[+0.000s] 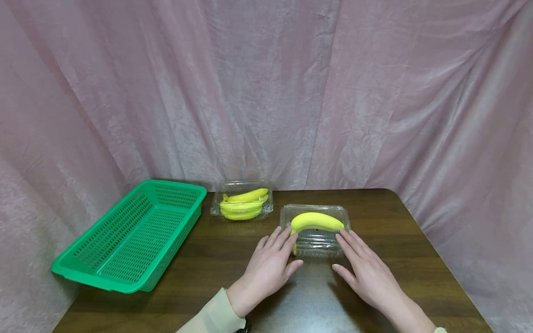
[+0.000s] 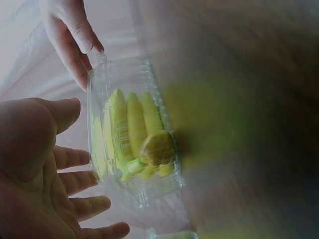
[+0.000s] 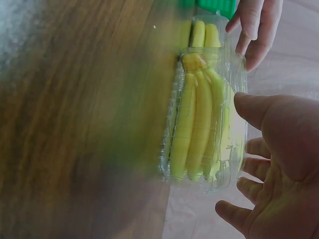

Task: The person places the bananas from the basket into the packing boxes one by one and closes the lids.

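A clear plastic clamshell box lies on the table in front of me. It holds a bunch of yellow bananas. In the left wrist view the bananas show through the plastic, stem end toward the left hand. My left hand is at the box's near left corner, fingers spread and fairly straight. My right hand is at the right corner, fingers extended and thumb apart. In the right wrist view, its fingertips lie right by the box's side. Neither hand curls round anything.
A second clear clamshell box with bananas stands at the back edge, left of the first. On the left lies a long green perforated basket. A pink curtain hangs behind the brown wooden table.
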{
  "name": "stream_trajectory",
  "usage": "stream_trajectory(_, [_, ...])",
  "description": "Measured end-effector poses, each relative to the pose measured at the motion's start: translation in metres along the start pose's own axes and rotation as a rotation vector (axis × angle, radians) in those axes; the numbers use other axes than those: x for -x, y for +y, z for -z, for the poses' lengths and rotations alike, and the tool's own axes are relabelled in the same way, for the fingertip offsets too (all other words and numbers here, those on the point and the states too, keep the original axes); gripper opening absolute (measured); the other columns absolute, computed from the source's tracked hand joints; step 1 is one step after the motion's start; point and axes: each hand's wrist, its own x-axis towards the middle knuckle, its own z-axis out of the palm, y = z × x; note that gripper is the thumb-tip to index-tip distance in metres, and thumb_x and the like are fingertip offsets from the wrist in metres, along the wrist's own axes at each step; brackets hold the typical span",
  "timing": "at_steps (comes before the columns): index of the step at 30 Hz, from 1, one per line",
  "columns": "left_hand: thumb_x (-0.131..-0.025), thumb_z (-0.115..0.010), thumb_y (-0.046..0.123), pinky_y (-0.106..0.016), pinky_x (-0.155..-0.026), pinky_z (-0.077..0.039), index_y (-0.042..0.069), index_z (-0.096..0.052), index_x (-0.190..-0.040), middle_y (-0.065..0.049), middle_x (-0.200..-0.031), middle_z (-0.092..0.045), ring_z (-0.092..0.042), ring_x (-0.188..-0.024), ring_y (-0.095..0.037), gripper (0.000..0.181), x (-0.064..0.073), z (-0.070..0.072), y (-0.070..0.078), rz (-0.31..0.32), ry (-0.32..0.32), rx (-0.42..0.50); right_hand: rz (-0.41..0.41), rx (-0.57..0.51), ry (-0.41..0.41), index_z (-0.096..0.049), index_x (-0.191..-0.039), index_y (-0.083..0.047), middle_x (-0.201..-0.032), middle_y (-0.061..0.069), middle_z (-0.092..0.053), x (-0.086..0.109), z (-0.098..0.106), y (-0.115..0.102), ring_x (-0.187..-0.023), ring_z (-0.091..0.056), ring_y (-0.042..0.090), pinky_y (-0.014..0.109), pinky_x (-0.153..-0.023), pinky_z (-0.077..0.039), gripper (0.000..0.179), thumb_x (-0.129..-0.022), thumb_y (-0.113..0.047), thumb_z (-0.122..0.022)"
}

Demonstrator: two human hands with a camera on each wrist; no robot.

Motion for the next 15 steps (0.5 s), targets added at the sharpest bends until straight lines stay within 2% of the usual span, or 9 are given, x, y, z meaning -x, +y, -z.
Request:
stream_trajectory(10, [-0.096, -0.061, 0.056, -0.057, -0.111, -0.034, 0.014, -0.051, -0.149, -0.010, -0.156, -0.043, -0.038, -0.144, -0.034, 0.068, -0.006, -0.002, -0.001, -0.008, 0.035, -0.032, 0.002, 0.000, 0.010, -0.047, -0.150, -0.003, -0.155, 0.015, -0.042, -0.008, 0.000, 0.000, -0.145, -0.035, 0.037, 0.056, -0.108, -0.038, 0.075, -0.090, -0.037, -0.077])
stream_trajectory(15, [-0.097, -0.058, 0.057, -0.057, -0.112, -0.032, 0.015, -0.049, -0.150, -0.009, -0.157, -0.042, -0.036, -0.145, -0.033, 0.069, -0.009, -0.005, -0.003, 0.001, 0.016, -0.046, 0.002, -0.009, 0.006, -0.047, -0.149, -0.002, -0.155, 0.016, -0.043, -0.012, -0.003, 0.002, -0.144, -0.034, 0.038, 0.055, -0.109, -0.037, 0.074, -0.090, -0.036, -0.077])
